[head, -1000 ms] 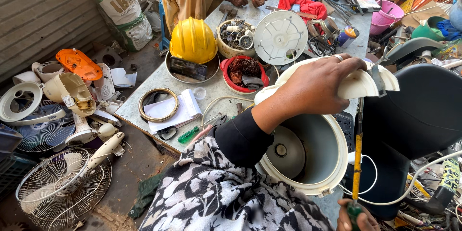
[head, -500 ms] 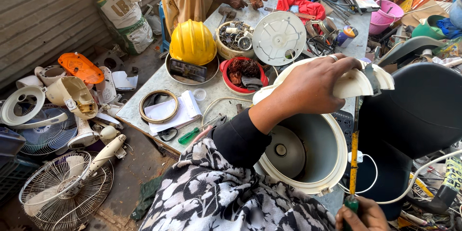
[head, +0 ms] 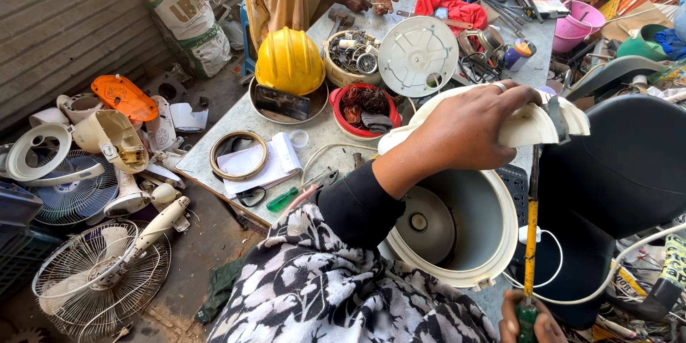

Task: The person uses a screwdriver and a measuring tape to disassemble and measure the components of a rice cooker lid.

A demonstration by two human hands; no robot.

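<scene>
Gripping cooker lid [head: 532, 125] still, left hand [head: 468, 128]; right hand [head: 529, 323] clamps screwdriver [head: 530, 239], unchanged.

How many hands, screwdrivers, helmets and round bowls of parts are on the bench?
Hands: 4, own left hand, own right hand, plus two of the other person
Screwdrivers: 2, yellow screwdriver, green screwdriver
Helmets: 1, yellow helmet
Bowls: 2, cream bowl, red bowl
Total: 9
</scene>
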